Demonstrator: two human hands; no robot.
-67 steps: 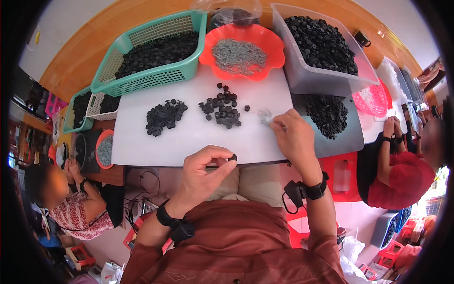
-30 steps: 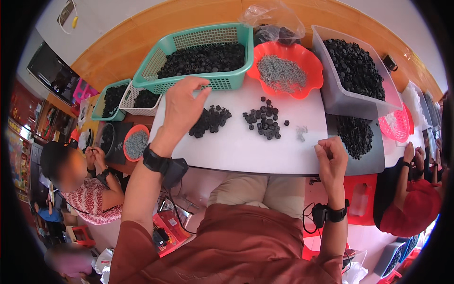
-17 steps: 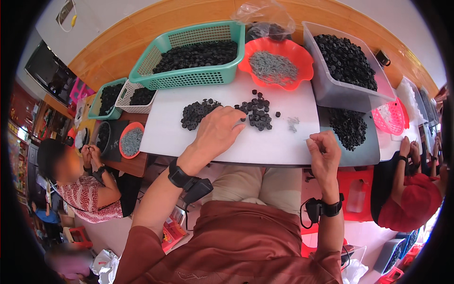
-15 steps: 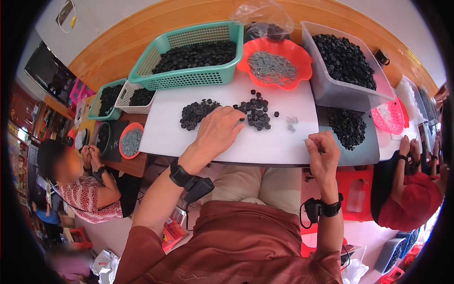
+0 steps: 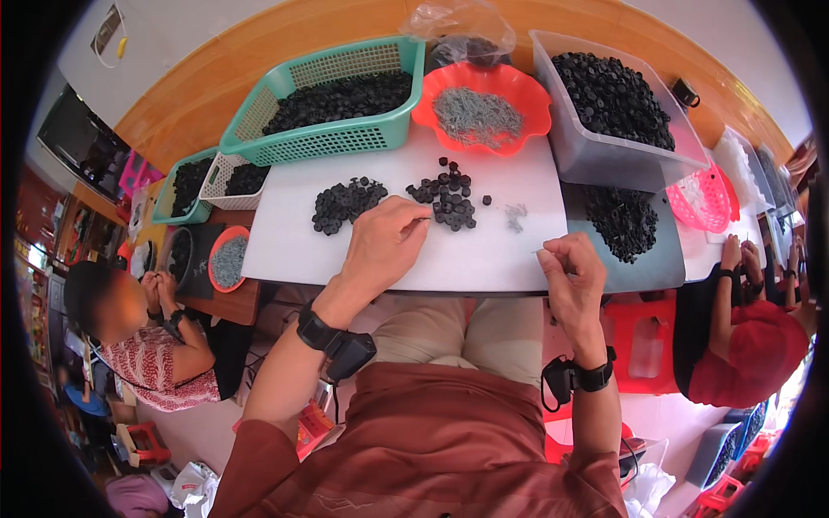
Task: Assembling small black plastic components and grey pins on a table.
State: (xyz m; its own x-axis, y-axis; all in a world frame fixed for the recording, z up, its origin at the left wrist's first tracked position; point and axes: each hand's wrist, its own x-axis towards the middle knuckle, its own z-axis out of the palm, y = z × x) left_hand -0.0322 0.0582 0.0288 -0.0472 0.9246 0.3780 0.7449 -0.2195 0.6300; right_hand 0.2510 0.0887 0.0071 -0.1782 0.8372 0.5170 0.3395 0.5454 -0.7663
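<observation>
My left hand (image 5: 386,240) is over the white board (image 5: 484,269), its fingertips pinched on a small black part that is mostly hidden. Left of those fingers lies a pile of round black knobs (image 5: 343,205), and just beyond them a looser group of black knobs (image 5: 452,207). My right hand (image 5: 576,274) hovers at the board's near right edge, thumb and forefinger closed on a thin silvery screw (image 5: 536,252). Between my hands, farther back, sits a little heap of grey screws (image 5: 515,216).
Behind the board stand a green basket (image 5: 319,142) of black parts, a red scalloped bowl (image 5: 534,112) of screws and a clear bin (image 5: 635,164) of black parts. Small black pieces (image 5: 629,223) cover a dark mat at right. Co-workers sit on both sides.
The view has shifted slightly, moving the board and containers left in the picture. My left hand has drawn a little back from the loose knobs with the black part. My right hand still pinches the screw.
</observation>
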